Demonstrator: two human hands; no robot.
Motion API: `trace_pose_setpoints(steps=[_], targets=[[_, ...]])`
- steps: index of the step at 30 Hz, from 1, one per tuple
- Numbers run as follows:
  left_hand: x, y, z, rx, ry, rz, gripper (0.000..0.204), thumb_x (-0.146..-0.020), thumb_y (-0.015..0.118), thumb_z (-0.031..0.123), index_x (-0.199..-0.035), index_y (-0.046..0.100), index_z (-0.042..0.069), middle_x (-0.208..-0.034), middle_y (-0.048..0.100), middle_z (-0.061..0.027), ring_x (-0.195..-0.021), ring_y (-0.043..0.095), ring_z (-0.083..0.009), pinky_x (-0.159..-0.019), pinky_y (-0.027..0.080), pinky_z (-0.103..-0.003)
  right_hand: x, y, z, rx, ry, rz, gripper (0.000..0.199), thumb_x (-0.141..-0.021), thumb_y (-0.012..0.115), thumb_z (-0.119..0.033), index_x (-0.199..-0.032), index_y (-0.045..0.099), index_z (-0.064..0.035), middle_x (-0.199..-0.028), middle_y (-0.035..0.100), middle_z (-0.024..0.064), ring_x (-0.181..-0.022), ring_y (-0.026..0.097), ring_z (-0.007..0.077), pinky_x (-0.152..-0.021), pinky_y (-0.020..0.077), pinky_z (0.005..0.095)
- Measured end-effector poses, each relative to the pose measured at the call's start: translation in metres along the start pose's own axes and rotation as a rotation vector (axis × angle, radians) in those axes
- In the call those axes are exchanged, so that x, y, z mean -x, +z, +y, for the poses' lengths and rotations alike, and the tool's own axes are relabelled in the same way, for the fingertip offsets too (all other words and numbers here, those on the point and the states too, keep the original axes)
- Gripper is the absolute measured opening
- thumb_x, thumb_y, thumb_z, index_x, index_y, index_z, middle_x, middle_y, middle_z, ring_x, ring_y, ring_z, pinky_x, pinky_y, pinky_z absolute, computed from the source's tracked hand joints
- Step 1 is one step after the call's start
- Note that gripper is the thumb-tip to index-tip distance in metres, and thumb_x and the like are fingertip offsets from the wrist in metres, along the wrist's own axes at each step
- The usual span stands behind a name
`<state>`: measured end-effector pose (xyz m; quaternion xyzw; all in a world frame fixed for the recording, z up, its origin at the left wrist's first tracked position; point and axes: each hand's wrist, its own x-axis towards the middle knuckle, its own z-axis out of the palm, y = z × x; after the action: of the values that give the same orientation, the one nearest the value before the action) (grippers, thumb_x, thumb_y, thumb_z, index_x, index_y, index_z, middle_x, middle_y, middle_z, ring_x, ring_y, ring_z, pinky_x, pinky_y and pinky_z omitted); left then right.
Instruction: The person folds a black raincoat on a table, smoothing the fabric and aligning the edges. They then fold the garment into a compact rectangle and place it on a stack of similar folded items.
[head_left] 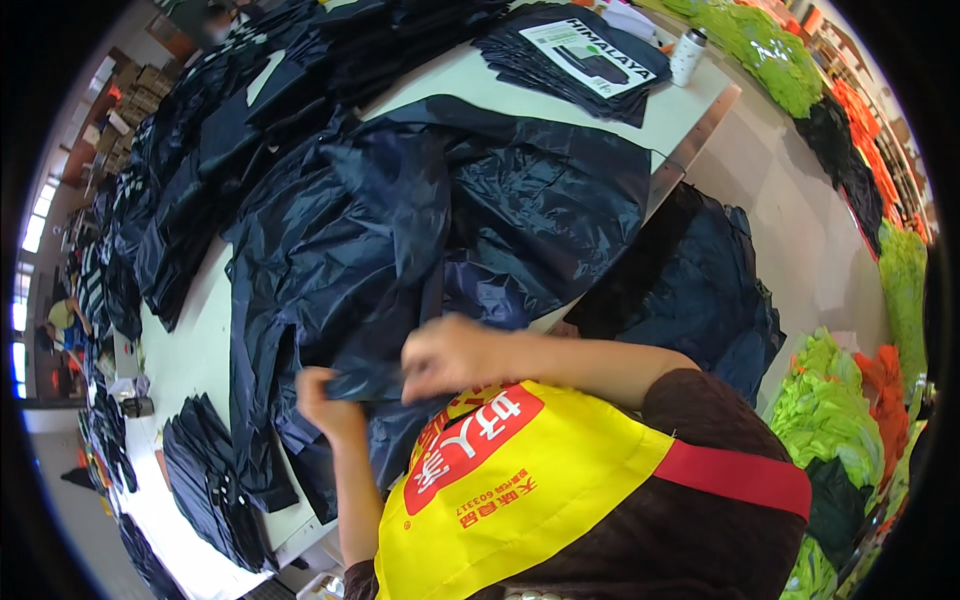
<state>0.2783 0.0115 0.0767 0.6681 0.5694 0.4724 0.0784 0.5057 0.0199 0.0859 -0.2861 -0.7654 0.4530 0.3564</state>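
A dark navy garment (380,230) of thin, shiny fabric lies spread and creased over the table, its near part drawn up toward my body. At its near edge, my left hand (328,402) is closed with a bit of the fabric pinched in the fingers. Just right of it and slightly farther off, my right hand (445,358) is curled in a fist, somewhat blurred, on the same garment. A stretch of the cloth runs between the two hands. The fingertips of my right hand are hard to make out.
Stacks of dark garments (215,480) lie on the white table (185,350). Flat dark bags (580,65) and a white bottle (688,57) stand at the far right corner. Beyond the table edge are a dark cloth heap (690,290) and lime-green garments (825,400).
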Motion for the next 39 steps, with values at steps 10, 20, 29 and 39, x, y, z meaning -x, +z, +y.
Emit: trace_pose_setpoints(steps=[10,20,29,39], targets=[[0.022,0.048,0.083,1.025,-0.886,-0.486,0.018,-0.080,0.063,0.003,-0.085,0.047,0.010,-0.061,0.047,0.0028,-0.044,0.041,-0.0057,-0.039,0.033,-0.020,-0.070,-0.049,0.062,0.472,-0.064,0.685,0.013,-0.075,0.062,-0.010,-0.079,0.051,-0.0040,-0.077,0.058,0.0149,-0.071,0.060,0.0350,-0.060,0.0487,0.0434],[0.004,0.003,0.022,0.463,-0.479,0.230,0.020,-0.080,0.054,-0.002,-0.069,0.043,0.010,-0.061,0.039,0.0028,-0.052,0.035,-0.0082,-0.046,0.027,-0.025,0.001,-0.005,-0.001,-0.176,-0.114,0.239,0.022,-0.073,0.068,-0.014,-0.077,0.050,-0.0014,-0.075,0.059,0.0176,-0.071,0.060,0.0347,-0.060,0.0457,0.0404],[0.026,-0.023,-0.018,-0.384,-0.088,0.059,0.015,-0.067,0.047,-0.004,-0.063,0.034,0.001,-0.059,0.033,-0.0090,-0.055,0.033,-0.0208,-0.052,0.032,-0.035,0.036,-0.046,0.046,0.020,0.018,-0.034,0.033,-0.077,0.071,-0.026,-0.094,0.055,-0.0027,-0.086,0.065,0.0145,-0.079,0.065,0.0301,-0.067,0.0489,0.0381],[0.010,-0.281,-0.186,-0.903,-0.610,0.759,0.046,-0.070,0.056,0.007,-0.114,0.057,-0.007,-0.114,0.058,-0.0252,-0.099,0.059,-0.0345,-0.093,0.043,-0.039,0.171,-0.200,0.170,0.845,0.511,0.440,0.045,-0.080,0.064,-0.020,-0.123,0.053,-0.0144,-0.124,0.050,0.0171,-0.102,0.057,0.0360,-0.082,0.0490,0.0411]])
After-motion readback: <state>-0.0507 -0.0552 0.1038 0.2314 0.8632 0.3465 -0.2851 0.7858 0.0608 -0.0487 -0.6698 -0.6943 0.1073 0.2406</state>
